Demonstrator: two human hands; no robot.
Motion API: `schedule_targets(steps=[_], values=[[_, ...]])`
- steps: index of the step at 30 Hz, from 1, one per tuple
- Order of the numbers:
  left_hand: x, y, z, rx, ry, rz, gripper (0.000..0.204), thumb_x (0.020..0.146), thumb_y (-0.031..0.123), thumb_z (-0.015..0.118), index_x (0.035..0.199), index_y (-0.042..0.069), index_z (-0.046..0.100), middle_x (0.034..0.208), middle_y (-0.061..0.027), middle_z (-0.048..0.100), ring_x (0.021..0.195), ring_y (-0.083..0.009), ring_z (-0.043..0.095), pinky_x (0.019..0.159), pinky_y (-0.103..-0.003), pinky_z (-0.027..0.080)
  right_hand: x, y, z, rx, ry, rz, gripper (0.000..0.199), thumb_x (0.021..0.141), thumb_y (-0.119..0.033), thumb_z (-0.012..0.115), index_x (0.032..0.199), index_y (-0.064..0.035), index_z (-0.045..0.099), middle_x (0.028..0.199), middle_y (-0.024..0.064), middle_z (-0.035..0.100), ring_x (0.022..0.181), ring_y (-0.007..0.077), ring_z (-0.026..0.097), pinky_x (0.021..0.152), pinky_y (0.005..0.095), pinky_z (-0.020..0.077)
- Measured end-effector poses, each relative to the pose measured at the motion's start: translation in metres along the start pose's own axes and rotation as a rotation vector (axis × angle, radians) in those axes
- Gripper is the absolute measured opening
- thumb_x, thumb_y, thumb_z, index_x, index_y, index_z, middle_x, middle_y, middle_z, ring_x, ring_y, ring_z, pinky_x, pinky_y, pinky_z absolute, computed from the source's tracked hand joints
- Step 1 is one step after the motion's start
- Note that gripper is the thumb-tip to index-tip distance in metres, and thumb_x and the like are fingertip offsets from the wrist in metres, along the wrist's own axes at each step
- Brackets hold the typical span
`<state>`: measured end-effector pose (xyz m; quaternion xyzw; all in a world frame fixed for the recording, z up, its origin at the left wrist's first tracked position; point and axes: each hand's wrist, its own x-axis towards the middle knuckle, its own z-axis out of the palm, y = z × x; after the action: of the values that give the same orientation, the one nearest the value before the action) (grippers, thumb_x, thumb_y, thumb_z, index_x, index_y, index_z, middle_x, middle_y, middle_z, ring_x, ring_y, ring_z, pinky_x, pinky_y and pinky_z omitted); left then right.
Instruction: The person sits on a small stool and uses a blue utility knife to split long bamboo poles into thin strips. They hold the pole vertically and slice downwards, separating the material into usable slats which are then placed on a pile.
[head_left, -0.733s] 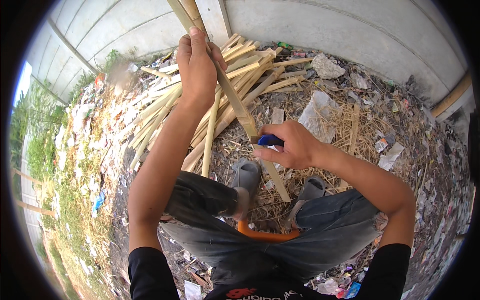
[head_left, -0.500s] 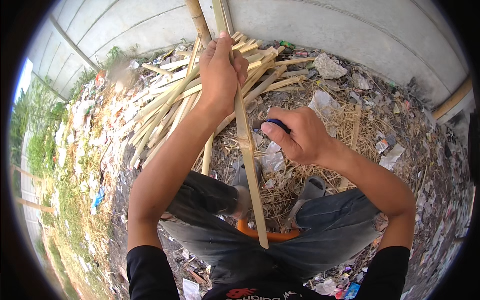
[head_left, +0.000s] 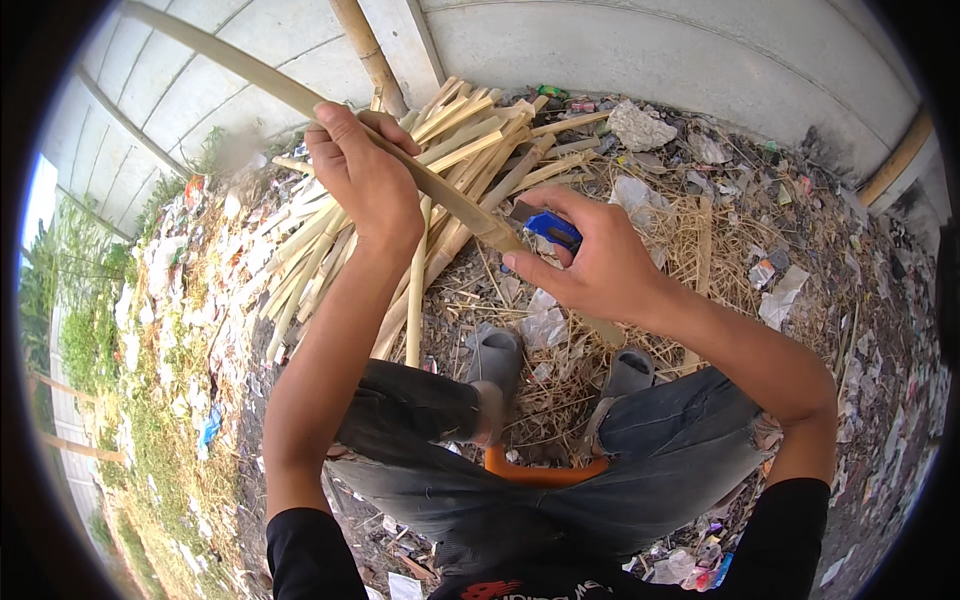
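A long, flat bamboo strip [head_left: 460,205] slants from the upper left down to the right. My left hand [head_left: 362,185] is closed around its middle part. My right hand [head_left: 615,262] grips a blue utility knife [head_left: 552,230] with its blade out, close beside the strip. The right thumb lies against the strip near the knife, and the strip's lower end passes behind that hand. Whether the blade touches the bamboo, I cannot tell. Beyond my hands lies a loose pile of split bamboo strips [head_left: 465,155].
A grey concrete panel wall [head_left: 620,50] closes off the far side, with a bamboo pole [head_left: 368,55] leaning there. A pale rock [head_left: 643,126] sits by its foot. Litter and dry straw [head_left: 665,270] cover the ground. Between my legs are grey sandals [head_left: 496,355] and an orange seat edge [head_left: 545,472].
The bamboo strip has swung from nearly upright to a slant, its top now far left. My left hand moved left with it. My right hand turned, showing more of the knife, and its thumb met the strip.
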<state>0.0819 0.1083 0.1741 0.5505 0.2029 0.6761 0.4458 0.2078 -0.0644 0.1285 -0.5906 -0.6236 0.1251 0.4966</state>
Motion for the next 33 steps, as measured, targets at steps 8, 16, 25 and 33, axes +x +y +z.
schedule_targets(steps=[8,16,25,33], values=[[-0.045,0.046,-0.056,-0.015,-0.203,-0.173,0.036,0.112,0.038,0.039,0.122,0.006,0.052,0.115,-0.0162,0.068,0.107,-0.0265,0.069,0.092,-0.041,0.057,0.024,0.052,-0.036,-0.208,-0.099,-0.117,0.025,0.092,-0.025,0.078,0.106,-0.005,0.076,0.062,0.0087,0.062,0.051,0.0174,0.054,0.052,0.0337,0.0429],[-0.043,0.042,-0.091,0.196,-0.467,-0.375,0.036,0.11,0.029,0.052,0.126,-0.001,0.063,0.12,-0.0195,0.071,0.112,-0.0239,0.07,0.098,-0.037,0.059,0.032,0.084,-0.063,-0.27,-0.327,0.1,0.028,0.091,-0.033,0.077,0.104,-0.0077,0.075,0.077,0.0128,0.07,0.073,0.0277,0.068,0.069,0.044,0.0504],[-0.001,-0.006,-0.031,0.353,-0.782,-0.342,0.033,0.105,0.022,0.064,0.117,-0.008,0.068,0.103,-0.0144,0.075,0.096,-0.0192,0.073,0.091,-0.032,0.06,-0.09,0.182,-0.176,-0.298,-0.171,0.756,0.032,0.104,-0.031,0.057,0.108,-0.0003,0.065,0.074,0.0037,0.06,0.065,0.0141,0.059,0.062,0.035,0.0482],[0.002,-0.096,0.006,0.501,-0.936,-0.299,0.036,0.103,0.027,0.067,0.111,-0.007,0.071,0.09,-0.011,0.075,0.082,-0.0141,0.071,0.076,-0.027,0.056,-0.41,0.216,-0.071,-0.124,0.02,1.132,0.035,0.098,-0.03,0.064,0.123,-0.0059,0.059,0.106,0.0121,0.062,0.101,0.0273,0.06,0.088,0.0411,0.0481]])
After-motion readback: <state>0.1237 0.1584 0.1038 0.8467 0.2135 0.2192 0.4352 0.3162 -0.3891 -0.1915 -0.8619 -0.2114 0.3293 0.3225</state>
